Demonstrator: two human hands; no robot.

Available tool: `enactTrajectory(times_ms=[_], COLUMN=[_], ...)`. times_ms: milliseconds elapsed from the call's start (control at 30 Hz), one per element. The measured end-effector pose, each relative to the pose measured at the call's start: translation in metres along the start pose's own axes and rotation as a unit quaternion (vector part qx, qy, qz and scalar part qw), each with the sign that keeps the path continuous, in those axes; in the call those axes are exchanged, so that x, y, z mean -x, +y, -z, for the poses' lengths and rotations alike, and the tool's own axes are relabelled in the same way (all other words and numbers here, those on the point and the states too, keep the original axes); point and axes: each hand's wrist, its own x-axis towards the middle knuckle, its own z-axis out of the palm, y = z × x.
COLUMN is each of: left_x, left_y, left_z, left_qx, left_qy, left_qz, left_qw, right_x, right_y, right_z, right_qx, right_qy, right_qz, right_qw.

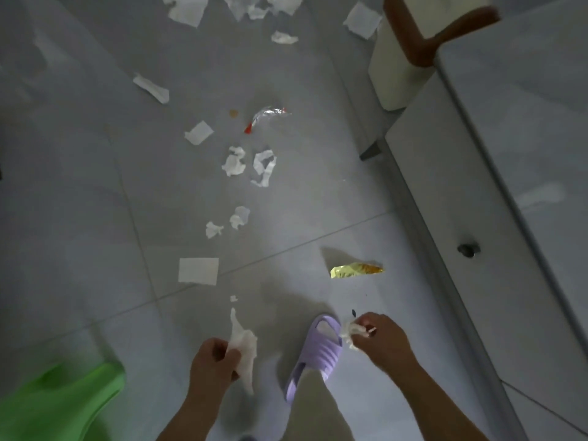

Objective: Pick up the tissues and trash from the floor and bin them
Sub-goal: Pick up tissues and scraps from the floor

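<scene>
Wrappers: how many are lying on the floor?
2: a clear wrapper farther ahead, a yellow wrapper nearer, by the cabinet. Others may be hidden.

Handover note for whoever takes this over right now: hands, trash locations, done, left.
Left hand grips a long tissue. Right hand grips a crumpled tissue, beside the purple slipper.
The blurred green thing at lower left may be the bin; cannot tell.
Done: two pieces in hand, not yet binned.
Left on the floor: yellow wrapper, flat tissue square, crumpled scraps mid-floor, clear wrapper with red ends, more tissues at the far end.
</scene>
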Motion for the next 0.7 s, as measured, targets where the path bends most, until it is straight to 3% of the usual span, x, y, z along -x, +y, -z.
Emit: enactTrajectory(times_ms=[67, 133, 300, 433, 600, 700], left_x=[-0.019, -0.046, -0.145, -0.238, -0.327, -0.355], left_y=[0.007, 0.011, 0.012, 0.003, -0.011, -0.025], left_z=[-0.006, -0.006, 0.007, 0.028, 0.030, 0.015], left_qx=[-0.045, -0.094, -0.191, -0.325, -0.373, -0.391], left_qy=[-0.003, -0.016, 0.003, -0.026, 0.043, 0.059], left_qz=[0.002, 0.007, 0.032, 0.006, -0.051, -0.073], left_qw=[0.999, 0.995, 0.981, 0.945, 0.926, 0.915], right_x=[-0.026, -0.053, -0.133, -0.195, -0.255, -0.263], right_y=[0.002, 0.005, 0.007, 0.018, 0.044, 0.054], right_z=[0.003, 0.002, -0.012, -0.037, -0.078, -0.104], right_qx=[0.140, 0.202, 0.245, 0.298, 0.411, 0.426], right_qy=[-0.001, 0.003, -0.006, 0.024, 0.015, 0.110], right_qz=[0.040, 0.041, 0.005, 0.055, 0.023, 0.047], right_qw=[0.989, 0.979, 0.969, 0.953, 0.911, 0.897])
